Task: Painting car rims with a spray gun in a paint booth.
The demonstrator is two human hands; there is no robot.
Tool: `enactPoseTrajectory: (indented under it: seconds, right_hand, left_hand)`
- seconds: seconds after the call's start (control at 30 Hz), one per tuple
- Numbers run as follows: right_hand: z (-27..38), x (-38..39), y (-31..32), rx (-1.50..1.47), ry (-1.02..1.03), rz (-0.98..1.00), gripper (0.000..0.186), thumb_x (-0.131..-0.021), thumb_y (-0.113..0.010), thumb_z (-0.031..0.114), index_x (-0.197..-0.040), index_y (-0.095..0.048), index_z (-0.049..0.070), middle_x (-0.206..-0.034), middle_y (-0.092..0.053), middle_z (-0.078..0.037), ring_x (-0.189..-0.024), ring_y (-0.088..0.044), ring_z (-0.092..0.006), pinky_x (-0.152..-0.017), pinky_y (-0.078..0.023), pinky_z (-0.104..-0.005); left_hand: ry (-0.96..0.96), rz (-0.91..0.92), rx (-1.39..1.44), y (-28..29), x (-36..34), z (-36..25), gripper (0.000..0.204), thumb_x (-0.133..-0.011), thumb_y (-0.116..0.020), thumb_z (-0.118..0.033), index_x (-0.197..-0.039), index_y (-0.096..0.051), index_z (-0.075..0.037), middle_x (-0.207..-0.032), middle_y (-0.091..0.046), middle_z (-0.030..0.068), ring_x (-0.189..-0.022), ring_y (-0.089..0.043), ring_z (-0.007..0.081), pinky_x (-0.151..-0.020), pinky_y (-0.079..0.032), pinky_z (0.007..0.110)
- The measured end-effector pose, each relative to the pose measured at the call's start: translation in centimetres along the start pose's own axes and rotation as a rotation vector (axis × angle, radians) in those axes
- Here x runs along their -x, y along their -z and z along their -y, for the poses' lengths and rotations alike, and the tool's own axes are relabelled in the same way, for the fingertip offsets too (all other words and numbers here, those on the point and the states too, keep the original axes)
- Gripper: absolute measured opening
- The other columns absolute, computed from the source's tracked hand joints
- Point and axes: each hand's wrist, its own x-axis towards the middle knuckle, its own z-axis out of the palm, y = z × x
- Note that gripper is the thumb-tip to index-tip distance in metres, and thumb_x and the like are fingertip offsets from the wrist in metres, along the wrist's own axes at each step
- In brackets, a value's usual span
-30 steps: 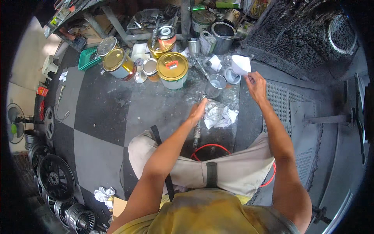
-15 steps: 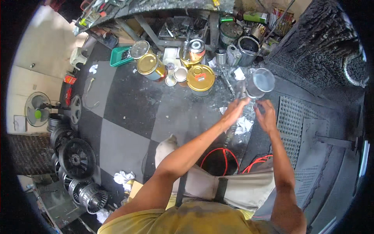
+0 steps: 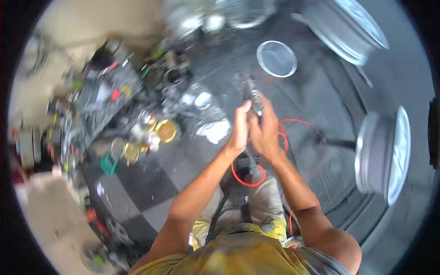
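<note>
A spray gun (image 3: pixel 255 101), blurred by motion, is held out in front of me with a red hose (image 3: pixel 250 184) looping below it. A round, translucent cup (image 3: pixel 277 58) with a pale rim shows just beyond the gun, apparently mounted on it. My left hand (image 3: pixel 238 127) closes on the gun from the left, its thumb along the body. From the other side my right hand (image 3: pixel 266 130) wraps the gun, fingers pointing forward. The palms hide the handle, and the hose joint is hard to make out.
A silver wheel rim (image 3: pixel 380 153) stands on a dark support at right; another wheel rim (image 3: pixel 341 30) is at upper right. Gold-lidded cans (image 3: pixel 166 130), a green tray (image 3: pixel 108 164) and crumpled white paper (image 3: pixel 214 131) lie left. A cluttered bench (image 3: pixel 103 98) stands beyond.
My view has turned right, bringing the silver wheel rims into sight. My right hand, then apart from the spray gun with bent fingers, has come onto it beside the left.
</note>
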Motion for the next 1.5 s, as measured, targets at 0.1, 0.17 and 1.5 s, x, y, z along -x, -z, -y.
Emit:
enactPoseTrajectory:
  seconds: [0.1, 0.17, 1.5]
  right_hand:
    - [3.6, 0.4, 6.9, 0.035, -0.043, -0.148, 0.045, -0.084, -0.055, 0.004, -0.128, -0.046, -0.002, -0.109, -0.055, -0.023, -0.098, -0.057, -0.0373, -0.083, -0.046, -0.0391]
    - [5.3, 1.6, 11.2, 0.106, -0.106, -0.241, 0.045, -0.084, -0.056, 0.005, -0.127, -0.047, -0.001, -0.108, -0.056, -0.022, -0.097, -0.058, -0.0372, -0.082, -0.047, -0.0395]
    - [10.8, 18.6, 37.1, 0.002, -0.757, -1.302, 0.037, -0.087, -0.064, 0.017, -0.118, -0.055, -0.001, -0.096, -0.064, -0.011, -0.084, -0.059, -0.0163, -0.076, -0.046, -0.0297]
  left_hand:
    - [0.066, 0.181, -0.015, -7.3, 2.2, -0.2, 0.046, -0.096, -0.034, -0.04, -0.121, -0.049, -0.004, -0.111, -0.055, 0.0042, -0.103, -0.052, 0.0139, -0.092, -0.039, 0.031]
    - [0.087, 0.26, -0.047, -10.9, 3.5, 1.2, 0.045, -0.096, -0.034, -0.037, -0.124, -0.047, -0.004, -0.118, -0.053, 0.0048, -0.111, -0.049, 0.0146, -0.099, -0.036, 0.032]
    - [-0.704, 1.935, -1.326, -46.1, -10.2, 22.3, 0.017, -0.085, -0.057, -0.014, -0.084, -0.066, 0.0, -0.079, -0.06, 0.0156, -0.078, -0.059, 0.0357, -0.073, -0.047, 0.046]
